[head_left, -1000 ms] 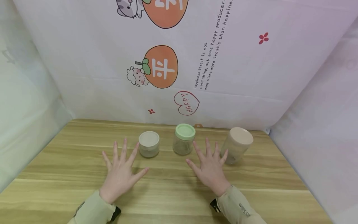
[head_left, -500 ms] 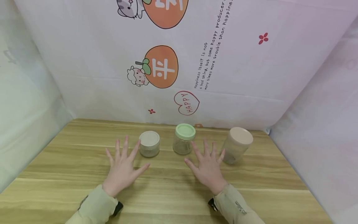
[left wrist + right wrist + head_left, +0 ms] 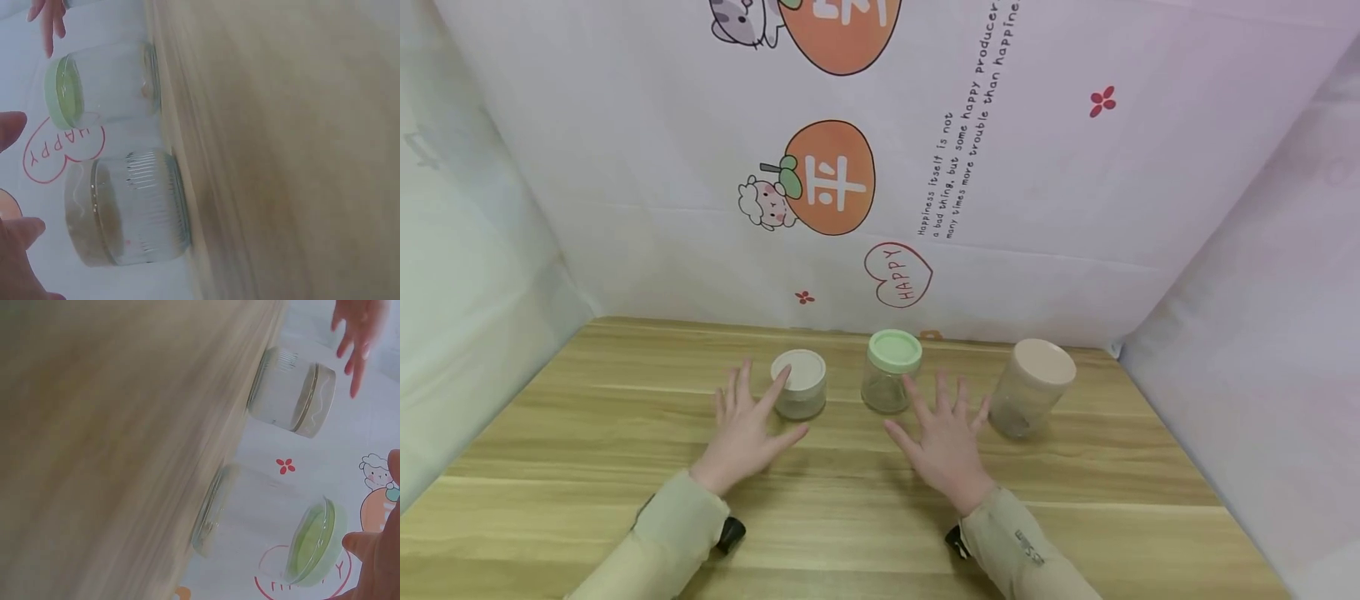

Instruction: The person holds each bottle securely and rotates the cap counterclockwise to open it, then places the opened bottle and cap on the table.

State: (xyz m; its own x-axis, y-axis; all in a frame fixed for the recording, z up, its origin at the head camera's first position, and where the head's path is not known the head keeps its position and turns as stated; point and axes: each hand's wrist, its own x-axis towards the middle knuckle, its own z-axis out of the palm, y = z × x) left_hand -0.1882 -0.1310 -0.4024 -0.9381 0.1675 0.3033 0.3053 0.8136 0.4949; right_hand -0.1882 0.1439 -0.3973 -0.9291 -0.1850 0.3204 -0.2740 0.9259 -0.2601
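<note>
Three lidded glass jars stand upright in a row on the table. My left hand (image 3: 741,442), fingers spread, hovers at the short ribbed jar with the white lid (image 3: 803,400), its index finger overlapping the lid in the head view. The left wrist view shows that jar (image 3: 144,206) with my thumb and finger apart on the lid side. My right hand (image 3: 946,450) is spread between the green-lidded jar (image 3: 895,352) and the taller jar with the beige lid (image 3: 1033,387). In the right wrist view a fingertip (image 3: 359,542) is beside the green lid (image 3: 315,544). Neither hand grips anything.
The wood-grain table (image 3: 850,533) runs up to a white printed cloth (image 3: 1037,192) at the back. White cloth walls (image 3: 1277,350) close in both sides.
My left hand has moved right and forward, its index finger now over the white lid. My right hand has shifted slightly left toward the green-lidded jar. The jars have stayed put.
</note>
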